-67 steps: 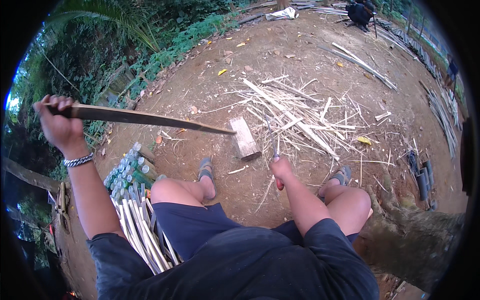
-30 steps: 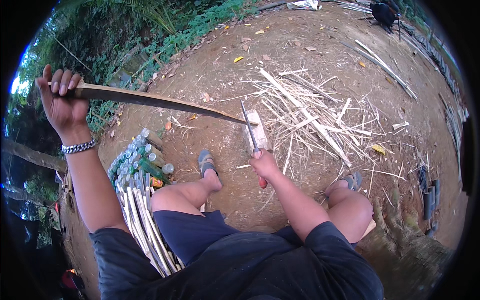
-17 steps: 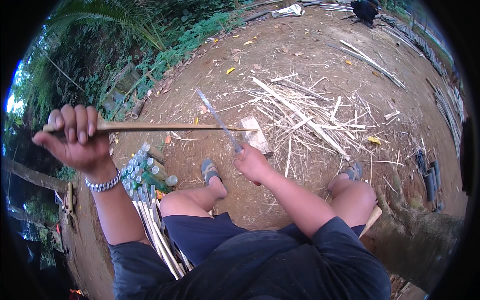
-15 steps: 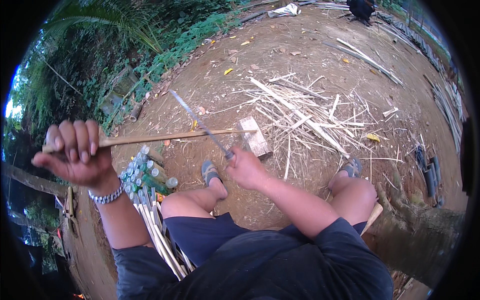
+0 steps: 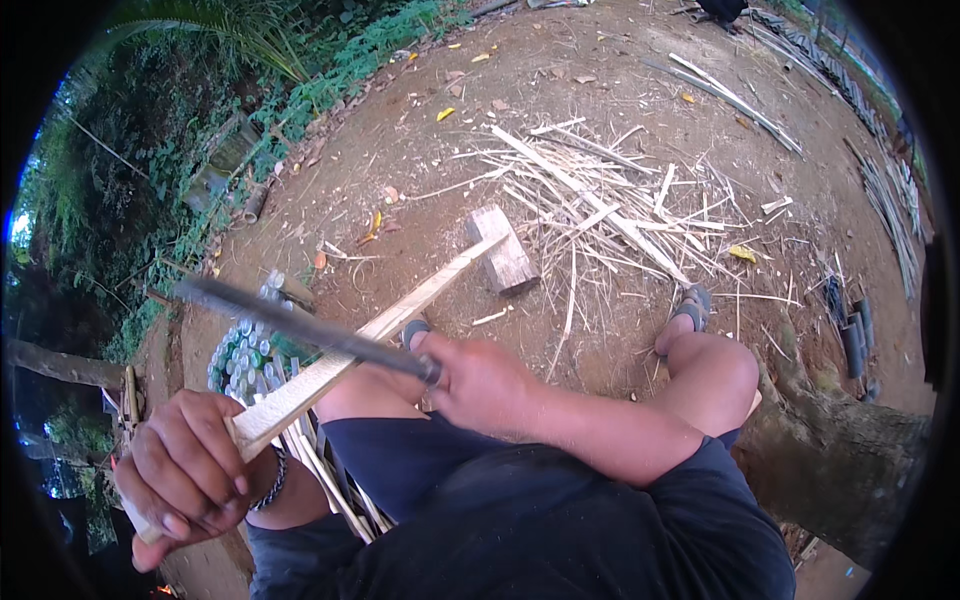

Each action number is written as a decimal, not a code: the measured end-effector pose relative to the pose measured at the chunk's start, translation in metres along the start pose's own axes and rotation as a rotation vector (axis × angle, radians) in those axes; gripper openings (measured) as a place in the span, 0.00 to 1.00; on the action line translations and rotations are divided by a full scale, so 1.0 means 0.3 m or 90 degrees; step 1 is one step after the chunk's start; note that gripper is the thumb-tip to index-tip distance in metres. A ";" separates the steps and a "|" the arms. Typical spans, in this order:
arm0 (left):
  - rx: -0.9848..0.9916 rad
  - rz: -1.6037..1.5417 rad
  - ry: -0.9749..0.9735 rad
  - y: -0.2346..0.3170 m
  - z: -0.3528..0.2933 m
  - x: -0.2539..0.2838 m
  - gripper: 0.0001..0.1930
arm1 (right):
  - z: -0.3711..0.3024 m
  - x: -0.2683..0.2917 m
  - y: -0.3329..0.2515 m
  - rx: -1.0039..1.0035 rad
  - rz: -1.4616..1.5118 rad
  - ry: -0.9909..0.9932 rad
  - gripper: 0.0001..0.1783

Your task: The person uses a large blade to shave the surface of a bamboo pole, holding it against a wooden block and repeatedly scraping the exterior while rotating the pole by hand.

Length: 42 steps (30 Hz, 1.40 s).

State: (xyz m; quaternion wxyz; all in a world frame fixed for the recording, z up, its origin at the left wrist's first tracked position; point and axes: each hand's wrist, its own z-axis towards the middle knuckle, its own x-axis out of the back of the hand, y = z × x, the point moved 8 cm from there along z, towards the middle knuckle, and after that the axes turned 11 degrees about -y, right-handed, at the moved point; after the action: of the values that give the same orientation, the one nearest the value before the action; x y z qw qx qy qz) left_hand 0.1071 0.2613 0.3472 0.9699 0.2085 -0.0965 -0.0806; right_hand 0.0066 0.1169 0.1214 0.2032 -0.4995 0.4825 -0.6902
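Note:
My left hand (image 5: 190, 465) is wrapped round the near end of a pale bamboo strip (image 5: 425, 288). The strip slants away to the right, and its far end lies on a wooden block (image 5: 508, 266) on the ground. In my right hand (image 5: 485, 385) is a long-bladed knife, its handle hidden by my fingers. The dark blade (image 5: 280, 318) points left and crosses over the strip, slightly blurred; whether it touches the wood I cannot tell.
A heap of split strips and shavings (image 5: 610, 215) lies beyond the block. Beside my left leg are bottles (image 5: 245, 360) and a bundle of strips (image 5: 340, 490). A thick trunk (image 5: 830, 460) stands at right; dark tubes (image 5: 857, 340) lie past it.
My left hand has dropped lower and nearer, tilting the strip and turning its pale face up. The knife has swung round to the left, now across the strip closer to me.

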 end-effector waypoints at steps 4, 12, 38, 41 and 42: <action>-0.041 -0.130 -0.146 -0.038 -0.026 -0.067 0.16 | -0.048 0.023 0.297 -0.107 -0.088 0.043 0.09; -0.003 -0.096 -0.167 -0.015 -0.019 -0.052 0.11 | -0.035 -0.007 0.356 -0.209 0.003 -0.009 0.11; 0.019 -0.138 -0.050 -0.055 0.099 0.084 0.14 | 0.126 0.048 0.565 -0.242 -0.092 -0.111 0.17; 0.022 -0.105 0.037 -0.041 0.070 0.156 0.15 | 0.184 0.058 0.394 -0.154 -0.065 -0.170 0.17; 0.013 -0.113 0.044 -0.043 0.077 0.180 0.14 | 0.209 0.037 0.526 -0.189 -0.067 -0.130 0.16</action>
State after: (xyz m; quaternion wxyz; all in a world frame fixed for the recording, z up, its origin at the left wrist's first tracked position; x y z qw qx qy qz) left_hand 0.1529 0.2300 0.3706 0.9596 0.2289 -0.0449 -0.1577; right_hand 0.0256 0.0082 -0.0079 0.1384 -0.6160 0.5290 -0.5671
